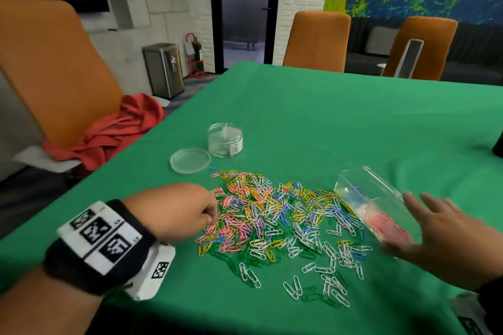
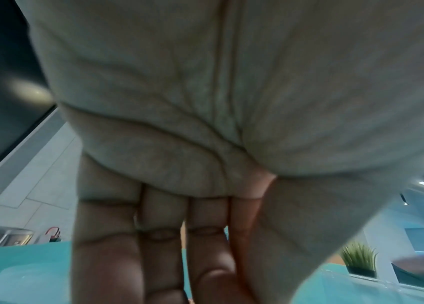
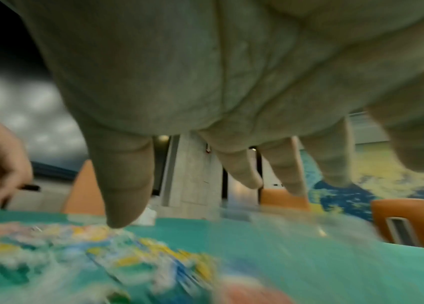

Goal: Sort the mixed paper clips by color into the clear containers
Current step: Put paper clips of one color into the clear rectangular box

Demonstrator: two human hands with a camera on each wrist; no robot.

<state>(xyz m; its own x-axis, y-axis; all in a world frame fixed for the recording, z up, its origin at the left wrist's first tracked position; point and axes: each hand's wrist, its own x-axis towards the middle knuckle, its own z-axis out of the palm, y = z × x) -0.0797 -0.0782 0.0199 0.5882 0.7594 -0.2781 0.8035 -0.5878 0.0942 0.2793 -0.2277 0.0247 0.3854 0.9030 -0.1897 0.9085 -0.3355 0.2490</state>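
A heap of mixed paper clips [image 1: 277, 220] in pink, yellow, blue, green and white lies on the green tablecloth [image 1: 326, 122]. My left hand [image 1: 211, 215] reaches into the heap's left edge, and its thumb and fingers [image 2: 205, 267] pinch together among pink clips. A clear container [image 1: 375, 209] lies tipped on its side at the heap's right, with pink clips inside. My right hand [image 1: 435, 231] hovers at that container with its fingers [image 3: 242, 170] spread and straight. A round clear jar [image 1: 225, 140] stands upright behind the heap, its lid [image 1: 190, 160] flat beside it.
An orange chair [image 1: 49, 71] with a red cloth [image 1: 114, 130] stands at the table's left edge. Two more orange chairs [image 1: 317, 41] stand at the far side. A dark object [image 1: 499, 148] sits at the right edge. Loose white clips [image 1: 326, 285] lie scattered toward me.
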